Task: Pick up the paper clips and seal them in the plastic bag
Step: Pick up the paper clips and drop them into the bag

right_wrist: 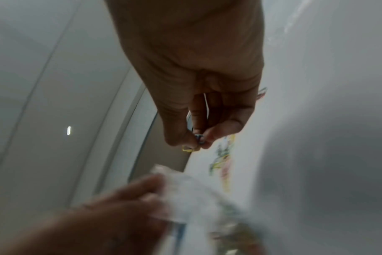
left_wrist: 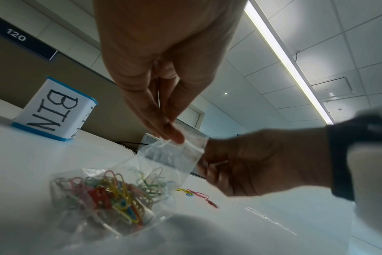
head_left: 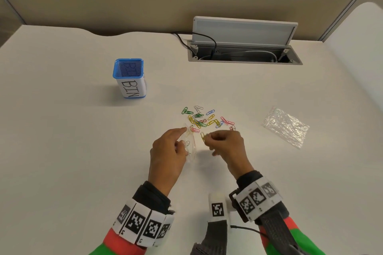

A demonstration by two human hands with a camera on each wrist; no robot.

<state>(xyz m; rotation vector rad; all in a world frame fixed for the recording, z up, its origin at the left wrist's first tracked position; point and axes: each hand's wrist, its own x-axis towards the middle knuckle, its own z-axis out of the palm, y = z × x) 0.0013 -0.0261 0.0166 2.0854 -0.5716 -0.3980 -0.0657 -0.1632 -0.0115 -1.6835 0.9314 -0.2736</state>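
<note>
Head view, wrists: our marker-covered wristbands (head_left: 145,227) are sitting closest to the lens, with both hands reaching out over the white desk (head_left: 62,161).
Head view, left hand (head_left: 167,151): we are pinching the mouth of the plastic bag (head_left: 190,147), which is hanging just left of the pile.
Head view, right hand (head_left: 226,145): we are gripping a yellow clip (head_left: 203,136) between fingertips, just beside the bag's mouth.
Head view, loose paper clips (head_left: 205,119): many are lying scattered just beyond our hands, so we are judging the job partway done.
Head view, surroundings: a blue cup marked BIN (head_left: 129,77) is standing far left, a crumpled spare bag (head_left: 287,126) far right.
Left wrist view: we are seeing thumb and fingers holding the bag's rim, its bottom resting on the desk with colourful clips bunched inside (left_wrist: 105,193).
Right wrist view: it is blurred, but we are making out clips clamped at the fingertips (right_wrist: 196,139).
Risk: we are thinking the thin mouth could sag closed, so the clip catches the rim and drops outside.
Risk: tilting the bag could spill what is already in.
</note>
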